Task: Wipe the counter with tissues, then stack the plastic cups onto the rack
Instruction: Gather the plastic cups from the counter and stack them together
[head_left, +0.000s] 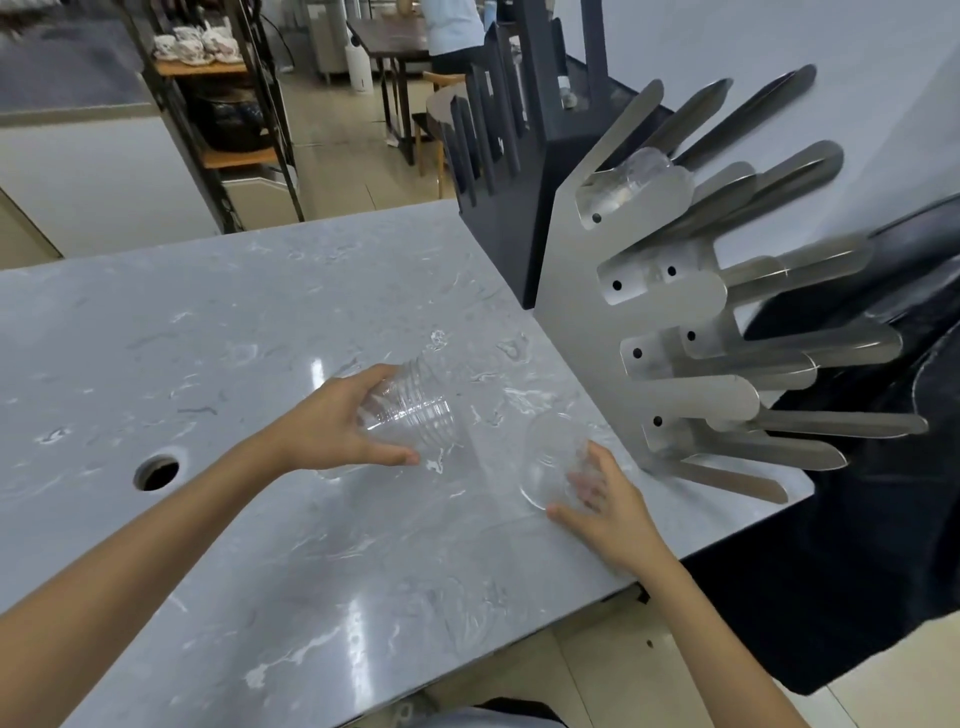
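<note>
1. Progress: no tissue is in sight on the grey marble counter (260, 322), so the wiping looks finished, though that is a judgement. The stacking seems barely begun: one clear cup (631, 179) already sits on an upper prong of the steel rack (576, 332), and the other visible prongs are bare.
2. Far left, a round hole (156, 472) is cut in the counter.
3. The left hand (332, 428) reaches in from the lower left, fingers and thumb closed around a nested stack of clear plastic cups (415, 413), held on its side just above the counter.
4. The right hand (605, 501) comes up from the lower right, fingers wrapped on a single clear cup (548, 460), its open mouth facing the viewer, near the foot of the rack.
5. The two hands are apart.
</note>
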